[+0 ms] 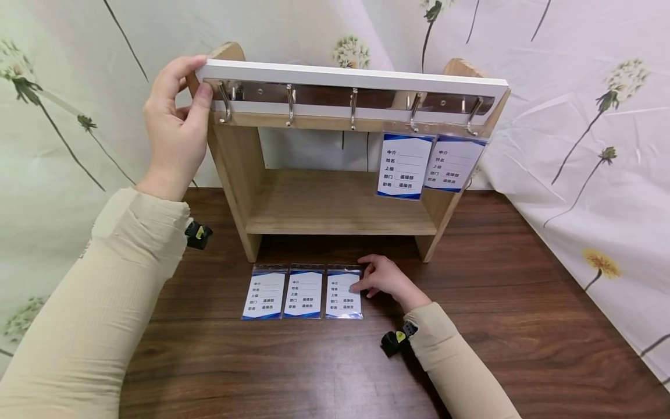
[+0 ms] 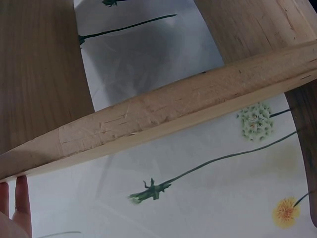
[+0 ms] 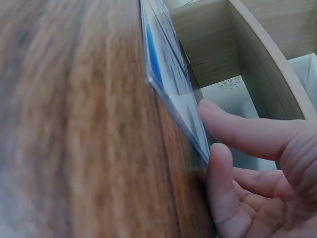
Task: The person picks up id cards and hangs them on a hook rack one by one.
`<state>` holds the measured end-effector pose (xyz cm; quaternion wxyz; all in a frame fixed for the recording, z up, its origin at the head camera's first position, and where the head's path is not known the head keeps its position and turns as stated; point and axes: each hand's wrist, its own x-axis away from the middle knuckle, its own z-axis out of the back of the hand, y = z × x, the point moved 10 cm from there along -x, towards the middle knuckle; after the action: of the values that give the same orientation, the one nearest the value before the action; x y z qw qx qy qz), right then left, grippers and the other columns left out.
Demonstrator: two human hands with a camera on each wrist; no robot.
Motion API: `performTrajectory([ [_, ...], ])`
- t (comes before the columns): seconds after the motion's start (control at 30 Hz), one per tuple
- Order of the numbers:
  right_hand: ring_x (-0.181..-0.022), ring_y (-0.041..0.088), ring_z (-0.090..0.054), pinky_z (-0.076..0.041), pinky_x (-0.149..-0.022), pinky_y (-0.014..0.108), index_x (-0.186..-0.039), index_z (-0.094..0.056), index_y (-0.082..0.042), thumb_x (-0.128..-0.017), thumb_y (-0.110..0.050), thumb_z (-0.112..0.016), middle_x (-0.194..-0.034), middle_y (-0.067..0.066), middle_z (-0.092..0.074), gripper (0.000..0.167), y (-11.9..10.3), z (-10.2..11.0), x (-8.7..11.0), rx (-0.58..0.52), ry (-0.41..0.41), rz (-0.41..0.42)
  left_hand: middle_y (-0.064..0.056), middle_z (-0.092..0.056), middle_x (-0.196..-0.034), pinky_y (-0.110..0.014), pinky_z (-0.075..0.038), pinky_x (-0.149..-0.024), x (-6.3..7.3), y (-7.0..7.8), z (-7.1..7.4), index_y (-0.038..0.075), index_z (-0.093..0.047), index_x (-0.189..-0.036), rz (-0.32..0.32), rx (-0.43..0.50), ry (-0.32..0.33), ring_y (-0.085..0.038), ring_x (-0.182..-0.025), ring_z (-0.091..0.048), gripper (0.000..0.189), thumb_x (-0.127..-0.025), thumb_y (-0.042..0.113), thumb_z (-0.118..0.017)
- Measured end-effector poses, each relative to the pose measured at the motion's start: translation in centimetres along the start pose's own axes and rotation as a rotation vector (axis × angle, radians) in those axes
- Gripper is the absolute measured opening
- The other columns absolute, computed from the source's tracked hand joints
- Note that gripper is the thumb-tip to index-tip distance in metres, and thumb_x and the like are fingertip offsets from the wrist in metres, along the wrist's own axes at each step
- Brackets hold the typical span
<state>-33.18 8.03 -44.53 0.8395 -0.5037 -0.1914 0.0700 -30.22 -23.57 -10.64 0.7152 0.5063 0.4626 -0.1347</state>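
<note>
A wooden stand [image 1: 340,198] carries a white rail [image 1: 324,73] with several metal hooks [image 1: 353,109]. At the rail's left end my left hand [image 1: 178,116] grips the stand, thumb in front and fingers behind. In the left wrist view, fingertips of that hand [image 2: 20,210] touch a wooden edge. Two clear badge holders [image 1: 405,166] hang at the right hooks. Three more lie in a row on the table: left [image 1: 264,294], middle [image 1: 302,294] and right [image 1: 342,302]. My right hand [image 1: 384,276] is at the right one, thumb over its face, a finger beside its edge [image 3: 181,119].
The stand has a lower shelf [image 1: 335,203] and stands on a dark wood table [image 1: 293,366]. Behind and beside it hangs a white cloth [image 1: 576,192] with a dandelion print. Black wrist cameras [image 1: 198,234] sit on both wrists.
</note>
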Motion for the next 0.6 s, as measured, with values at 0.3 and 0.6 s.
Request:
performTrajectory([
  [0.3,-0.051,0.016,-0.056,-0.055,-0.051,0.029,-0.132,-0.057,0.002,-0.072,0.000,-0.084,-0.073,0.005,-0.052,0.066,-0.31,0.04,0.11,0.076,0.013,0.012,0.016,-0.061,-0.123,-0.017,-0.049,-0.074,0.03,0.00,0.00,0.006,-0.065,-0.127,-0.001,0.018,-0.002,-0.008,-0.113,-0.052,0.030,-0.098,0.007,-0.056],
  [0.6,-0.047,0.013,-0.049,-0.050,-0.046,0.026,-0.129,-0.058,0.000,-0.072,-0.004,-0.086,-0.080,0.006,-0.051,0.064,-0.79,0.05,-0.04,0.186,0.007,-0.003,0.015,-0.062,-0.123,-0.016,-0.049,-0.073,0.05,0.24,-0.01,0.006,-0.065,-0.126,-0.022,0.023,-0.001,-0.009,-0.112,-0.053,0.029,-0.098,0.007,-0.056],
])
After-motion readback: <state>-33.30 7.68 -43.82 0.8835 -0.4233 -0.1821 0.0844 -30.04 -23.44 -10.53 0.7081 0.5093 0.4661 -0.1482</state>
